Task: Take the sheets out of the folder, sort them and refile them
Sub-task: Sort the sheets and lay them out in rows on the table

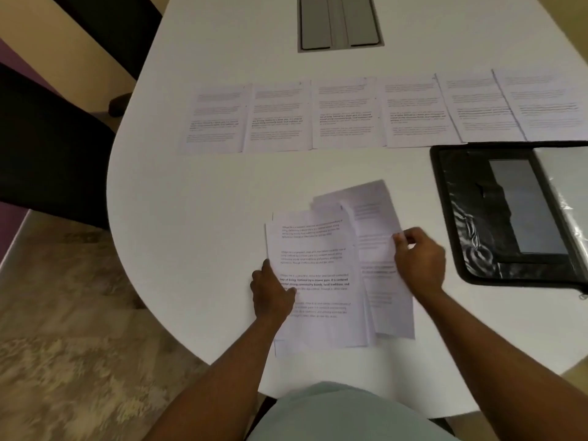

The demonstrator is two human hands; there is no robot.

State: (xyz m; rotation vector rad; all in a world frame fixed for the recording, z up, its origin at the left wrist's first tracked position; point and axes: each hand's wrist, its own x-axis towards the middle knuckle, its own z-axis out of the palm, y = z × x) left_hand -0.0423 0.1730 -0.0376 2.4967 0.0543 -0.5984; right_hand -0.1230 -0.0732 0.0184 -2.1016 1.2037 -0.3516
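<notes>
A loose stack of printed sheets (318, 268) lies on the white table (197, 192) in front of me. My left hand (270, 291) grips the stack's left edge, thumb on top. My right hand (420, 259) pinches the right edge of a fanned-out sheet (375, 249) of that stack. Several more printed sheets (343, 113) lie side by side in a row across the far part of the table. The open black folder (509, 211) lies flat to the right, with a clear plastic sleeve (569, 186) on its right half.
A grey cable hatch (339, 22) is set into the table at the back. Dark chairs (47, 138) stand to the left, beside the table's rounded edge. Patterned carpet (73, 313) shows below left.
</notes>
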